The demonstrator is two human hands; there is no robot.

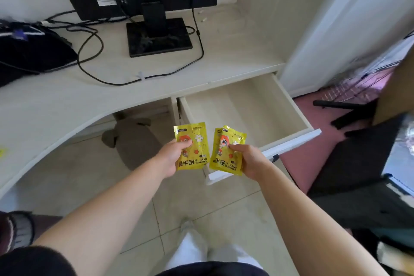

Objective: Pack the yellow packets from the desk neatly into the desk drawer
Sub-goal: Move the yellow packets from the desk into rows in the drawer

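Observation:
My left hand (171,155) grips a yellow hand-warmer packet (197,139) by its left side, held upright above the floor. My right hand (249,160) pinches a small stack of yellow packets (224,159), tilted slightly, with a second packet's edge showing behind the front one. Both are held just in front of the near corner of the open desk drawer (298,107), whose pale inside shows nothing in it. A sliver of yellow (2,152) lies at the desk's far left edge.
A black monitor stand (159,38) and cables (94,58) sit on the pale desk (56,101). A dark bag (29,51) lies at the left. A grey plush (132,139) lies on the floor under the desk. A black chair (358,163) stands right of the drawer.

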